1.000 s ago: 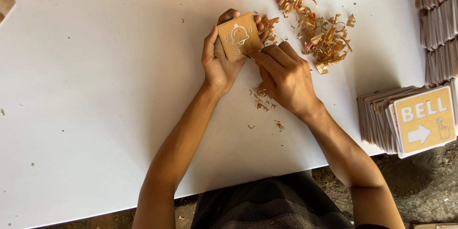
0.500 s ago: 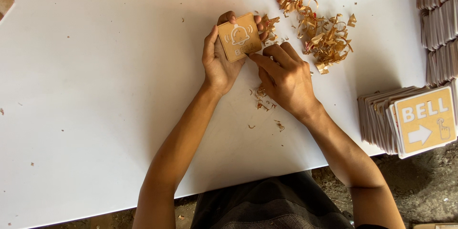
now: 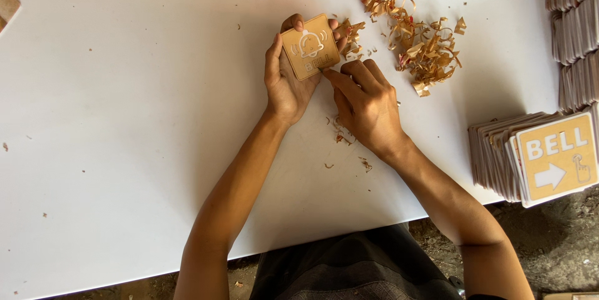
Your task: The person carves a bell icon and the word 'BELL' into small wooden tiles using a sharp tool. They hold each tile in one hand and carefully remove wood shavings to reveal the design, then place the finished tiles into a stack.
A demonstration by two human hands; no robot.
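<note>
Upper centre of the frame — the left hand [image 3: 284, 81] grips the plaque [image 3: 311, 47]; right hand [image 3: 368, 103] fingers pinch at its lower edge. Best to peel slowly, holding the plaque steady — peelings [image 3: 418, 41] pile right.

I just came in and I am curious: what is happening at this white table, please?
A person sits at a white table. The left hand holds up a small square tan plaque with a white bell symbol. The right hand picks at the plaque's lower edge with its fingertips. A pile of thin tan peeled scraps lies beside the hands. Stacks of similar tan sign plaques stand at the right.
</note>
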